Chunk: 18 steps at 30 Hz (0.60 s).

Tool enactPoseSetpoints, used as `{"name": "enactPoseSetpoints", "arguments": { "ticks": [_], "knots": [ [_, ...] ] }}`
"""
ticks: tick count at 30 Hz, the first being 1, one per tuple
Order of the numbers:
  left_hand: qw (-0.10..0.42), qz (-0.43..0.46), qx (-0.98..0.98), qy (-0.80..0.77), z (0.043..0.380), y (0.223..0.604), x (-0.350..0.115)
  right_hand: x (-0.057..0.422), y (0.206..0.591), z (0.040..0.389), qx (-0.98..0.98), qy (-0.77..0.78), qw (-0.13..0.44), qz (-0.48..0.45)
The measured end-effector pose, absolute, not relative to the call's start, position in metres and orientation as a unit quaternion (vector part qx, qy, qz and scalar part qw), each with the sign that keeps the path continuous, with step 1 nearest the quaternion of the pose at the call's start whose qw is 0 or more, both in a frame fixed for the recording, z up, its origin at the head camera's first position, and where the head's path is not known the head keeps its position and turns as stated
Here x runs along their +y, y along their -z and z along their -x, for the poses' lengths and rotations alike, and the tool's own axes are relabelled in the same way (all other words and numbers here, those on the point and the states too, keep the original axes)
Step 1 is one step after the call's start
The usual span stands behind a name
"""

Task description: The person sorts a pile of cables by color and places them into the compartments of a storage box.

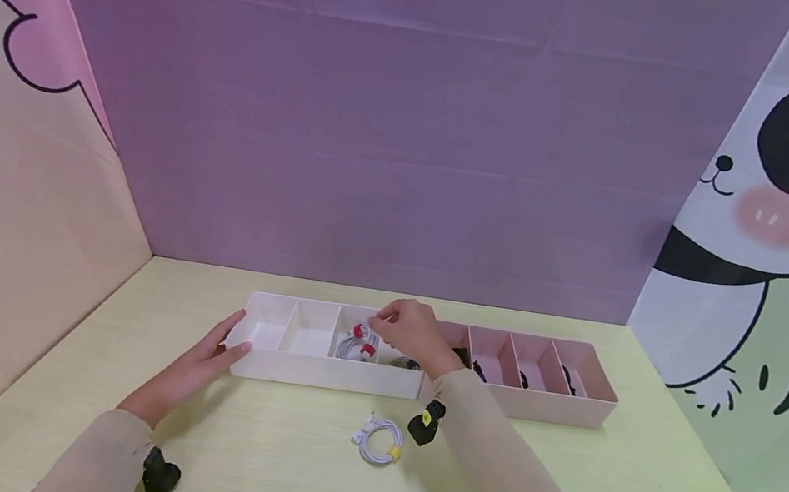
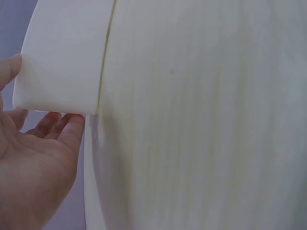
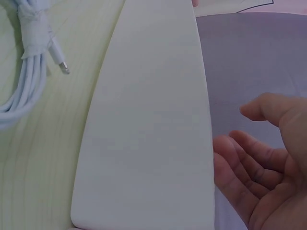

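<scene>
A long white divided box [image 1: 324, 372] stands on the table. My left hand [image 1: 207, 354] holds its left end, thumb by the front corner and fingers along the end wall [image 2: 57, 110]. Over the box's right part hovers my right hand [image 1: 412, 333], fingers bent and spread from the thumb with nothing seen between them. Just left of its fingertips, a coiled white cable [image 1: 350, 347] with red ties lies in a compartment. Partly hidden under the hand is a darker item [image 1: 405, 363]. Another coiled white cable [image 1: 377, 441] with a yellow tie lies on the table in front.
A pink divided box [image 1: 546, 407] adjoins the white one on the right, with small black items [image 1: 524, 379] in several compartments. The two left compartments of the white box hold nothing visible. A purple backdrop [image 1: 407, 155] rises behind the table.
</scene>
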State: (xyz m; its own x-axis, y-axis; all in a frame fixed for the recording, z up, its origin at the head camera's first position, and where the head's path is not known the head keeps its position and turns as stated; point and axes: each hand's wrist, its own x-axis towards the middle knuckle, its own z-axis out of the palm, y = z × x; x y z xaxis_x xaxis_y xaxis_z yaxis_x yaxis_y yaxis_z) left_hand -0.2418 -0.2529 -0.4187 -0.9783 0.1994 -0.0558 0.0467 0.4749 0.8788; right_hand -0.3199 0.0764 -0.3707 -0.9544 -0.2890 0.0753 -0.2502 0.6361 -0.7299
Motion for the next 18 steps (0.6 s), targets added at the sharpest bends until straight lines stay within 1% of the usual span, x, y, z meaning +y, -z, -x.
{"name": "enactPoseSetpoints", "arguments": {
  "ticks": [8, 18],
  "knots": [
    [0.075, -0.073, 0.854, -0.51, 0.2439, 0.4182, -0.2536, 0.0793, 0.3683, 0.3165, 0.913, 0.365, 0.005, 0.181],
    [0.077, -0.071, 0.853, -0.512, 0.246, 0.4191, -0.255, 0.0856, 0.3646, 0.31, 0.912, 0.356, 0.012, 0.205]
  ]
}}
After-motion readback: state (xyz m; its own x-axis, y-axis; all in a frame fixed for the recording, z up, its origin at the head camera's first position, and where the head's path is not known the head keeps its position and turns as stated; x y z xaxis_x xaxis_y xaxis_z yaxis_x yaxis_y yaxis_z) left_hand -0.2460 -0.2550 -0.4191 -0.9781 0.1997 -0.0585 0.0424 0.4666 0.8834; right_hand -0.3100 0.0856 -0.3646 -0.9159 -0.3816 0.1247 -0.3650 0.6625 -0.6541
